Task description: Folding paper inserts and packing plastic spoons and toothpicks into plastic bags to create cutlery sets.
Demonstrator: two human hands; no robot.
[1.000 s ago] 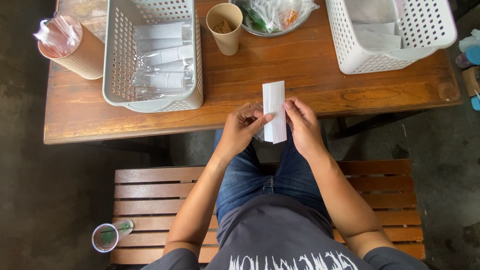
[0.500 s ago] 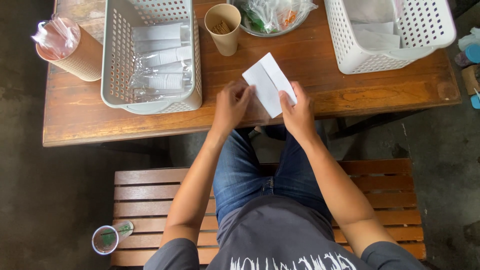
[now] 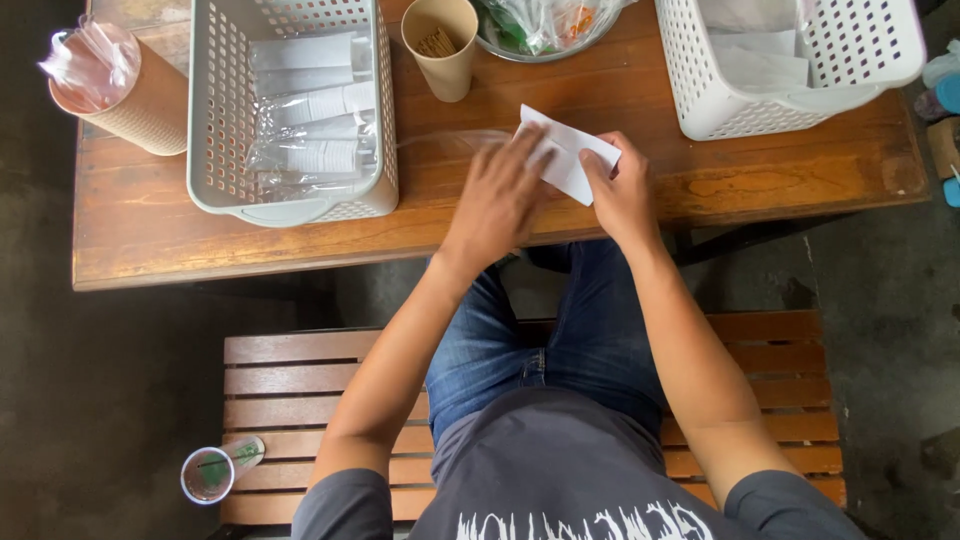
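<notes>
A folded white paper napkin [image 3: 568,158] lies tilted on the wooden table [image 3: 300,240]. My right hand [image 3: 622,190] pinches its right edge. My left hand [image 3: 500,195] lies flat with spread fingers on the napkin's left part, blurred by motion. A thin clear plastic sleeve [image 3: 445,140] lies on the table just left of my left hand's fingertips.
A grey basket [image 3: 215,180] with wrapped napkins in clear sleeves stands at the left. A white basket [image 3: 870,60] with papers stands at the right. A paper cup [image 3: 440,45] with sticks, a bowl [image 3: 540,30] of packets and a covered cup [image 3: 115,90] stand behind. A plastic cup [image 3: 210,472] rests on the bench.
The napkin came down from in front of me onto the table and turned from upright to tilted. My left hand slid over it, towards the clear sleeve.
</notes>
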